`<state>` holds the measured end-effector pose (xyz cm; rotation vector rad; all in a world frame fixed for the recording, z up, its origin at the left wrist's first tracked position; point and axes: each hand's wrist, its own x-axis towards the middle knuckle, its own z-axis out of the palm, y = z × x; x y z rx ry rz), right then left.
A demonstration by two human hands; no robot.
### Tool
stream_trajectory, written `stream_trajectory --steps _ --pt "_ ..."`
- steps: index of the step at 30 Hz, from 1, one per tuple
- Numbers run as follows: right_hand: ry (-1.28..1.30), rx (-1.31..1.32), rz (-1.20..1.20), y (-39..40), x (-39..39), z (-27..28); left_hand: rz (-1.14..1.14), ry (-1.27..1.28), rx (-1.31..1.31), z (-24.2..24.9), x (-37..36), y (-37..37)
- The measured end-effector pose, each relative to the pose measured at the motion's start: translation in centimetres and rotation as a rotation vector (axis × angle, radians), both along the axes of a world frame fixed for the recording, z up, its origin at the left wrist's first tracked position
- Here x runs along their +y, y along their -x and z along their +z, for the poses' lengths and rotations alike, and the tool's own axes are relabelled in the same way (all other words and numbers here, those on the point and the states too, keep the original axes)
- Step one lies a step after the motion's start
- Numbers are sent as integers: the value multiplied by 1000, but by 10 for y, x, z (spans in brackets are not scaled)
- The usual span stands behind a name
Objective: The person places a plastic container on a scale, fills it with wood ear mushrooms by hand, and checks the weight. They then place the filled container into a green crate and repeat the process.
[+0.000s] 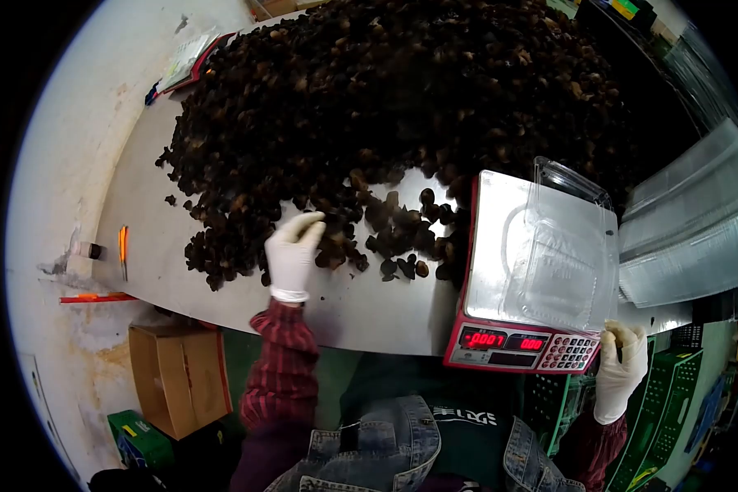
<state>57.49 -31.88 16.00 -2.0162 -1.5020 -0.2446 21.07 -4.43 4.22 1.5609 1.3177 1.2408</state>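
Note:
My left hand [293, 256], in a white glove, is over the front edge of a heap of dark, dried, curled pieces that look like wood ear mushrooms [385, 98]. Its fingers are bent and drawn together, slightly blurred; whatever may be in them is hidden. A clear plastic container [556, 266] lies on the steel pan of a red electronic scale [500, 246], which reads -0.007 and 0.00. My right hand [621, 371], also gloved, has its fingertips at the container's near right corner, beside the scale keypad.
The mushrooms spread across a metal table [369, 312] beside a white wall. Stacked clear plastic containers [689, 221] stand at the right. A cardboard box [180, 381] and green crates [660, 410] are below the table. An orange-handled tool [124, 246] lies near the left edge.

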Motion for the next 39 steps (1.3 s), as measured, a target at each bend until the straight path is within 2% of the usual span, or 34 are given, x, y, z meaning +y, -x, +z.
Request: stream_trajectory --steps 1,6,9,11,12,13,15,17,19,21,23,25,26,29,32,34,35,36,37,38,39 --pt "-16 28 -87 -2 -2 -5 30 15 -48 4 3 16" --pt "-108 151 -153 -14 -13 -37 144 92 -17 -10 17 83" --pt "-163 281 -195 -10 -11 -39 402 -254 336 -26 43 145" --pt "-159 301 -211 -10 -13 -39 446 -306 566 -38 61 192" --pt "-158 321 -227 -11 -12 -39 452 -243 816 -12 52 180" --pt "-159 320 -228 -9 -10 -37 451 -243 814 -3 50 167" --pt "-198 354 -299 -6 -6 -32 397 -482 867 6 48 137" --pt "-192 385 -372 -13 -8 -37 167 -476 663 7 36 75" --pt "-189 416 -440 -20 -7 -41 -61 -369 654 -12 33 19" --pt "-190 385 -505 -24 -5 -42 -43 -350 799 -36 39 -29" --pt "-198 386 -517 -27 -5 -40 34 -276 922 -33 40 -70" --pt "-207 390 -526 -29 -5 -38 -171 -93 751 -16 32 -97" --pt "-185 404 -551 -30 -6 -37 -245 -144 765 -20 20 -109" --pt "-132 441 -580 -40 -7 -44 -358 -409 886 -27 -32 -125" --pt "-187 503 -550 -42 -1 -44 -428 -415 899 -32 -53 -122" --pt "135 275 -539 -50 -1 -41 -409 -444 920 -38 -49 -116" --pt "132 276 -535 -51 2 -41 -422 -475 896 -42 -42 -115" --pt "152 291 -479 -52 6 -42 -435 -510 871 -45 -33 -114" --pt "172 306 -427 -54 10 -44 -323 -659 834 -48 -19 -115" --pt "118 563 -399 -49 18 -45 -314 -636 742 -50 -8 -113" --pt "109 562 -400 -48 23 -45 -305 -615 649 -48 1 -114"
